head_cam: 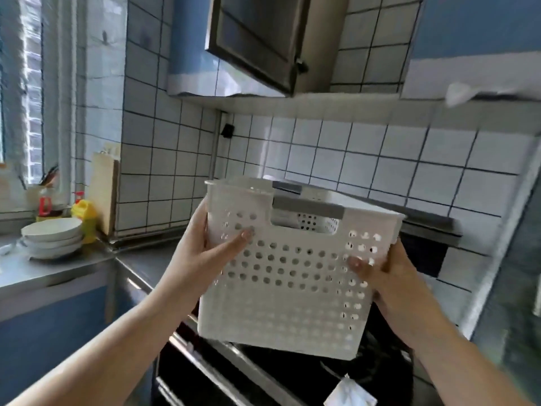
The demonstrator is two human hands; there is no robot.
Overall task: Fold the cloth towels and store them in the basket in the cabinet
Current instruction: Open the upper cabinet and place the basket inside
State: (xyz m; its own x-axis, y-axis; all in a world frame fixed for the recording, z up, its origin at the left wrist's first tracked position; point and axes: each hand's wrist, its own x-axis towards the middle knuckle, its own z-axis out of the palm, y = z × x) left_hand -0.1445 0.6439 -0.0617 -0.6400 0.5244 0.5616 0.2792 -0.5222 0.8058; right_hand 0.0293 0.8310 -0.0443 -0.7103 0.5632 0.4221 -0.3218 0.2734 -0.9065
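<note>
Above the dark stove (pixel 292 373), both hands are holding up a white perforated basket (pixel 292 276) in mid-air, tilted slightly so its open top is leaning away from the camera. The left hand (pixel 205 247) is gripping the basket's left side, its thumb pressing flat across the front wall while the other fingers are wrapping round the corner out of sight. The right hand (pixel 386 273) is clasping the right side in the same way, thumb lying on the front wall. A grey handle bar (pixel 307 207) is spanning the cut-out at the near rim, and a second grey bar is showing at the far rim. What is lying inside the basket cannot be told from this angle.

Overhead, a wall cabinet (pixel 319 54) is standing open, its dark-framed door (pixel 257 39) swinging out to the left. White tiles with dark grout are covering the wall behind. On the steel bench (pixel 58 268) at the left, a stack of white bowls (pixel 52 237) is sitting beside a yellow bottle (pixel 86 213), and a wooden cutting board (pixel 105 191) is leaning upright against the tiles near the window.
</note>
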